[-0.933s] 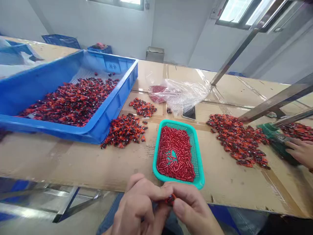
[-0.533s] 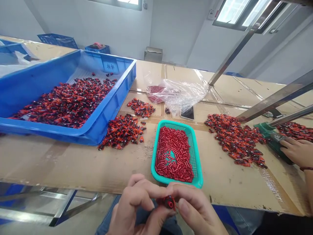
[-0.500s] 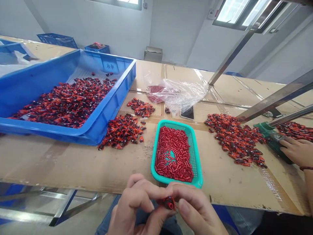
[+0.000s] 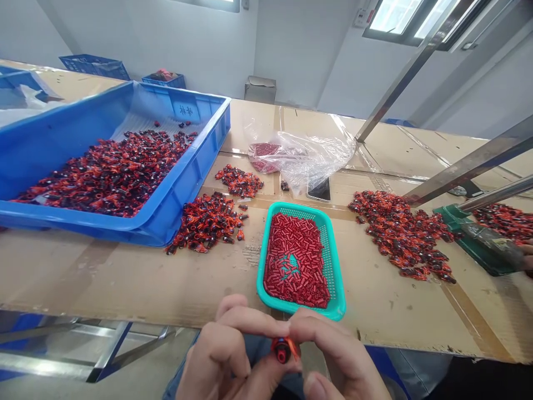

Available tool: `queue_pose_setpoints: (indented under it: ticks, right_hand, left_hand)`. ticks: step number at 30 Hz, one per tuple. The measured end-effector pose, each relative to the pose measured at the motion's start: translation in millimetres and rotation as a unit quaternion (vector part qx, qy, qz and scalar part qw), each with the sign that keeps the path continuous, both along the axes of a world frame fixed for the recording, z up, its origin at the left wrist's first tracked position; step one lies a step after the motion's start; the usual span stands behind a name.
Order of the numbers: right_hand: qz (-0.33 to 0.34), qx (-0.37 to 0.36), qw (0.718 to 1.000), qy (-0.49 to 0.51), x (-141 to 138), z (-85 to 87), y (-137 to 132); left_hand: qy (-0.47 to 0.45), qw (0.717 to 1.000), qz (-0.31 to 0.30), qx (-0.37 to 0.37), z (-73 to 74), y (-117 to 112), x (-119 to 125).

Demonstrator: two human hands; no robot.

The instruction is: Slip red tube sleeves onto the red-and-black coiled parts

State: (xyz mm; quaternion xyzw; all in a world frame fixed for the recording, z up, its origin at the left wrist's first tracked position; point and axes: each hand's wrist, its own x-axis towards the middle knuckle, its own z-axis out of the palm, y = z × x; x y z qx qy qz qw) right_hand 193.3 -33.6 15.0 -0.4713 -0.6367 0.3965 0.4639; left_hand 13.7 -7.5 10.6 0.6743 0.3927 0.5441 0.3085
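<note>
Pinched in my left hand (image 4: 233, 350), near the table's front edge, is a small black-and-orange part (image 4: 282, 351) with a red tube end pointing at me. An orange strand shows along its right side. My right hand (image 4: 339, 353) is beside it, its index fingertip against the top of the part while the thumb stands apart lower down. Just beyond my hands is a green basket (image 4: 335, 261) of short red tubes (image 4: 297, 253). A pile of similar black-and-orange parts (image 4: 208, 222) lies left of the basket, with a smaller pile (image 4: 239, 180) behind it.
A large blue bin (image 4: 195, 178) full of parts stands on the left. Behind the basket are a clear plastic bag (image 4: 312, 155) and a phone (image 4: 318, 189). To the right lie another pile (image 4: 400, 233), a green fixture (image 4: 483, 244), metal bars (image 4: 470, 161) and a co-worker's hand (image 4: 528, 258).
The part has shifted slightly left, and its orange strand shows more clearly. My right thumb has moved down, away from it. The co-worker's hand has drawn back to the right edge.
</note>
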Motion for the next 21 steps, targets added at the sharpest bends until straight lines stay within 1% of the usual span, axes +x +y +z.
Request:
queue_pose_setpoints:
  ticks: [4, 7, 9, 11, 14, 17, 19, 21]
  right_hand:
    - [0.027, 0.033, 0.999, -0.002, 0.1, 2.9, 4.3]
    - [0.002, 0.034, 0.999, -0.012, -4.5, 6.3, 5.5]
    - [-0.021, 0.030, 0.999, -0.019, -7.2, 7.6, 6.1]
    - [-0.031, 0.033, 0.999, -0.024, -8.0, 7.3, 7.0]
    - [-0.021, 0.047, 0.998, -0.026, -6.2, 5.0, 8.1]
    - [-0.019, 0.040, 0.999, -0.014, -5.0, 3.7, 7.8]
    - [-0.017, 0.029, 0.999, 0.006, -5.0, 4.1, 7.4]
    - [-0.003, 0.018, 0.999, 0.030, -5.2, 4.6, 7.3]
  left_hand:
    - [-0.062, 0.998, -0.029, -0.009, 3.4, 5.9, 5.5]
    - [-0.070, 0.997, -0.018, -0.017, 2.6, 5.8, 7.0]
    - [-0.052, 0.998, -0.010, -0.014, 0.5, 4.3, 4.6]
    - [-0.024, 0.999, -0.025, -0.001, -2.0, 3.8, -0.3]
    - [0.022, 0.997, -0.058, 0.051, -6.2, 5.5, -9.1]
    - [0.102, 0.988, -0.056, 0.100, -10.7, 5.7, -16.1]
    - [0.146, 0.982, -0.051, 0.107, -12.3, 4.3, -19.5]
    - [0.154, 0.982, -0.045, 0.102, -10.7, 3.7, -22.5]
